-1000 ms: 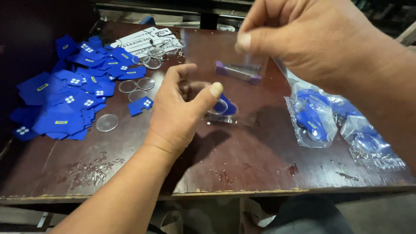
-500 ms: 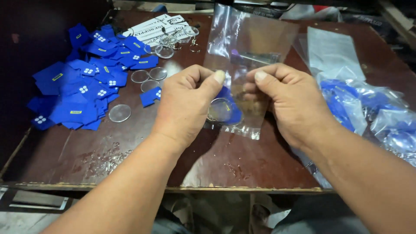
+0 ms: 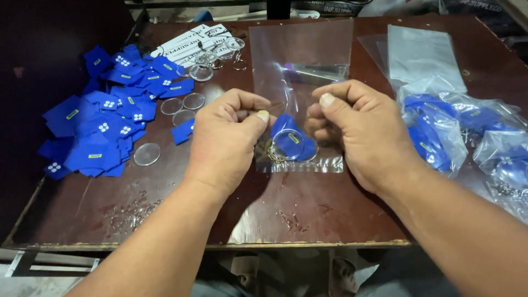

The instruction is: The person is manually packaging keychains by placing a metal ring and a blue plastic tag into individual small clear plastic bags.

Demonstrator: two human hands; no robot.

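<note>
**Hands pinch a clear bag with a blue keychain inside**

Your left hand is curled shut, thumb and forefinger pinching the left edge of a clear plastic bag. Your right hand is closed the same way on the bag's right edge, knuckles up. The bag stands upright between the two hands, its open top rising away from you and its sealed bottom edge just above the tabletop.

Inside the bag, low down between your hands, sits a blue keychain with a round clear disc over a blue insert and a small metal ring at its left.

Taking the bag as the landmark: well to its left lies a heap of blue square inserts spread over the tabletop. Between that heap and the bag lie a few loose clear discs. Beyond the bag's upper left are white printed cards with several metal-ringed clear keychain shells on them. Behind the bag, seen through it, lies a purple-handled tool. To the bag's right is a stack of flat empty plastic bags, and near that a pile of filled bags each showing blue pieces inside.
</note>
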